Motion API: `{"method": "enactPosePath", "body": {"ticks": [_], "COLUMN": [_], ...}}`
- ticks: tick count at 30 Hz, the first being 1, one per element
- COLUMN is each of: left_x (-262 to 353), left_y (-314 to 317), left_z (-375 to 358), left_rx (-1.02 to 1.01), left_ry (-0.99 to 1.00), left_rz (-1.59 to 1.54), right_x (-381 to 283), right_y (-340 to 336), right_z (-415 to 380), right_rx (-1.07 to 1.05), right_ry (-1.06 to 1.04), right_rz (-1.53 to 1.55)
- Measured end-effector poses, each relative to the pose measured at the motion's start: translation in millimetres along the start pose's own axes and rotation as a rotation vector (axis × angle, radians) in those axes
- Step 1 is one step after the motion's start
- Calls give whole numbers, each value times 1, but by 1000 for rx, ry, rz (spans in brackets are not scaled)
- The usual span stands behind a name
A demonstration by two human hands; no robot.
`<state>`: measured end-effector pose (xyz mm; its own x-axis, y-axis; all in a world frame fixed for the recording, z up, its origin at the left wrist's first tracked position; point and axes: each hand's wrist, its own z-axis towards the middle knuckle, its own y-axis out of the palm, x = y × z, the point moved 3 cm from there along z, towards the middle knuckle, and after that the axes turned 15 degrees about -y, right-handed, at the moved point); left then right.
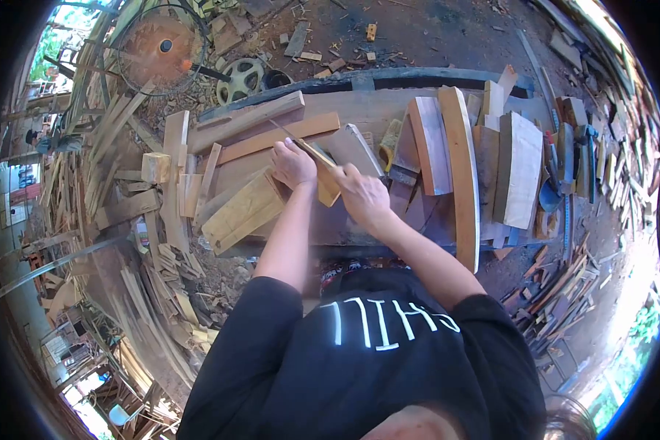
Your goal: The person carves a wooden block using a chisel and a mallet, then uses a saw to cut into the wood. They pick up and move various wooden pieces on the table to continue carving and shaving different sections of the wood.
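My right hand (pixel 362 193) is closed around the near end of a narrow wooden-looking tool (pixel 317 155) with a thin dark tip pointing to the far left. Beside the tool, my left hand (pixel 295 163) has its fingers curled in; what they grip is hidden. A small yellowish wood block (pixel 328 192) shows between my wrists. Close to my left forearm lies a thick pale wood block (pixel 243 210). A grey-brown board (pixel 356 149) lies just beyond my right hand.
Curved planks (pixel 458 169) and a broad pale block (pixel 518 170) cover the workbench's right side. Long boards (pixel 279 137) lie at its far left. A caged fan (pixel 163 48) stands beyond the bench. Wood scraps (pixel 557 301) pile up on the ground around.
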<state>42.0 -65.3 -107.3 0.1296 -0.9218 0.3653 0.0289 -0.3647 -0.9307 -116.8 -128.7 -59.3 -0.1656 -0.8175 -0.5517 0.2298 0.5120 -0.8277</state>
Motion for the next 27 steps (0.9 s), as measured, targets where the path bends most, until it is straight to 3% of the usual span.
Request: {"method": "enactPosePath", "body": {"ticks": [6, 11, 15, 17, 21, 24, 27], "left_x": [3, 1, -2, -1, 2, 4, -2], "left_y": [3, -1, 2, 2, 1, 3, 3], "left_z": [4, -1, 1, 4, 1, 0, 2], "left_rx": [-18, -1, -10, -36, -15, 14, -20], "left_ry": [12, 7, 27, 57, 20, -5, 67], "left_rz": [-1, 25, -11, -49, -30, -28, -37], "right_x": [5, -2, -6, -3, 3, -1, -2], "right_y": [11, -6, 0, 14, 3, -9, 12], "right_z": [27, -11, 3, 32, 16, -3, 30], "right_rx": [24, 27, -35, 37, 60, -65, 37], "right_ry": [-13, -13, 38, 16, -42, 22, 7], "right_rz": [-24, -36, -19, -7, -28, -36, -39]}}
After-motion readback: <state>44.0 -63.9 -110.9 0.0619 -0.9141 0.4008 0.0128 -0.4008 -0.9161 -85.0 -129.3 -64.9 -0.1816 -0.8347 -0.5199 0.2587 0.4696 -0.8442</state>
